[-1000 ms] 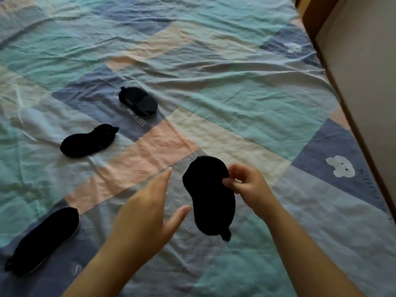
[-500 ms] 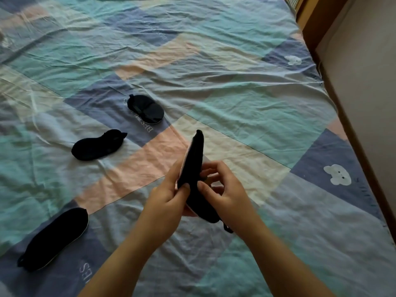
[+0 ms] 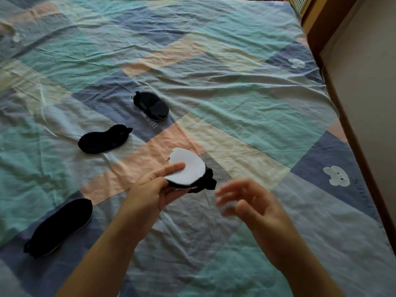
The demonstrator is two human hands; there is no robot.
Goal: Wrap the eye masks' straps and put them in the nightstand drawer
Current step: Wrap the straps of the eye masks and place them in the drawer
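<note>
My left hand (image 3: pixel 153 188) pinches an eye mask (image 3: pixel 189 169) folded over, its white lining facing up and a black strap bunched at its right end. My right hand (image 3: pixel 255 205) hovers just right of it, blurred, fingers spread, holding nothing. Three more black eye masks lie on the bed: one flat at the lower left (image 3: pixel 60 226), one in the middle left (image 3: pixel 104 139), and one further back (image 3: pixel 151 106) with its strap across it. The nightstand drawer is out of view.
A wrinkled patchwork bedsheet (image 3: pixel 235 99) in teal, blue, peach and cream covers the bed. The bed's right edge meets a wooden frame (image 3: pixel 351 129) and a beige wall (image 3: pixel 368 67).
The mask was held edge-on between both hands; now it is folded with the white side up in my left hand alone. My right hand has let go and moved right.
</note>
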